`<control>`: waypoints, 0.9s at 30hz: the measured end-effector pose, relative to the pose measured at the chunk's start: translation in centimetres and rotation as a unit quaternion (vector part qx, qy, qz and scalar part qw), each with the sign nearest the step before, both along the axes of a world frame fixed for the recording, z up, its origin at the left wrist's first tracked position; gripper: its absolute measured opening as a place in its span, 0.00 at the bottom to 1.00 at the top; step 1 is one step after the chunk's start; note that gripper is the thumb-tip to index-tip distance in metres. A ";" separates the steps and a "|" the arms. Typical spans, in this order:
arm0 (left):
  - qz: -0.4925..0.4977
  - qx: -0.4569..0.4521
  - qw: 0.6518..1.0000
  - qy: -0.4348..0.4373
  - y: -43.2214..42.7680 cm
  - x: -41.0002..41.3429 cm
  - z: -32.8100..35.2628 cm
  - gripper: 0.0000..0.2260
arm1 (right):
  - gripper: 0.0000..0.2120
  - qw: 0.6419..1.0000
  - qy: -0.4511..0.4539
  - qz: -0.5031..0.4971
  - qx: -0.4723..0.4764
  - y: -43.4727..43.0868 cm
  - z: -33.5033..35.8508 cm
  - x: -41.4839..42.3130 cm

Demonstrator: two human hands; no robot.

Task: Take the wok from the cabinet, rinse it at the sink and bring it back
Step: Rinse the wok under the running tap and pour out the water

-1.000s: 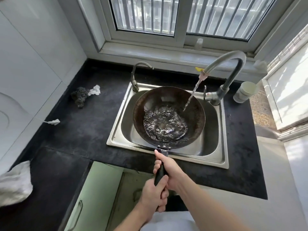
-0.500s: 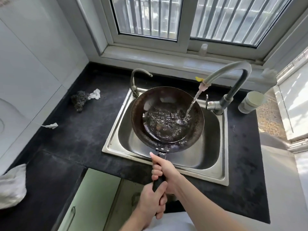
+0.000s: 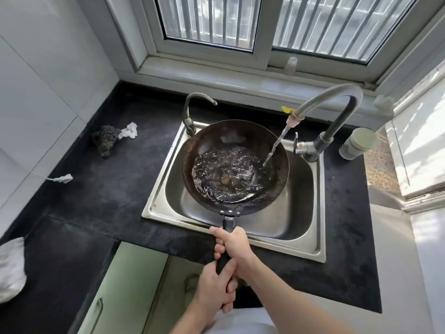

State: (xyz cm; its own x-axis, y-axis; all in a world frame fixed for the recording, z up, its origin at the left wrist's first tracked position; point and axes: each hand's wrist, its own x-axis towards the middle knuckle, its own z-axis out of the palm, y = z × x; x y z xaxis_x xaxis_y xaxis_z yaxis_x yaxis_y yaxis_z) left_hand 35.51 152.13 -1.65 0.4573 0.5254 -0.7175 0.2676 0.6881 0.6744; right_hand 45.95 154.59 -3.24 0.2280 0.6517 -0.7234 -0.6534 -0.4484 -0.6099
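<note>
Both hands in lower centre of frame, stacked along one line. Right hand (image 3: 234, 247) is the farther one, fingers curled shut in a fist grip, knuckles toward frame left; its forearm runs bare down to the lower right edge. Left hand (image 3: 214, 289) sits just below, touching the right, fingers wrapped closed, thumb pointing up-frame. Left forearm enters from bottom centre.

Bare forearms, sleeveless to the frame edge

Wok (image 3: 234, 165) over sink (image 3: 301, 213), under faucet (image 3: 337, 112)
</note>
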 end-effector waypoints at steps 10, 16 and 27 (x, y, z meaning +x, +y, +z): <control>-0.032 -0.001 0.999 -0.007 -0.2 -0.9 0.3 0.16 | 0.16 1.000 -0.011 -0.018 -0.006 -0.9 0.0 -0.7; -0.022 0.004 1.000 -0.005 0.6 -0.7 0.9 0.14 | 0.16 1.000 -0.020 0.007 0.014 0.1 0.5 -0.4; -0.030 -0.009 0.999 0.008 -0.6 -1.8 0.1 0.16 | 0.15 1.000 0.001 0.006 -0.007 -1.2 0.3 -1.5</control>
State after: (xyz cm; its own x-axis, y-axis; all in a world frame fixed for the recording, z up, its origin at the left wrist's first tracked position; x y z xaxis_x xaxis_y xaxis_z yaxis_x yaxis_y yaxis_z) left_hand 33.73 151.52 -1.52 0.4753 0.4853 -0.7339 0.3190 0.6823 0.6578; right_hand 44.48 153.39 -2.91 0.2190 0.6444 -0.7326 -0.6484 -0.4650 -0.6028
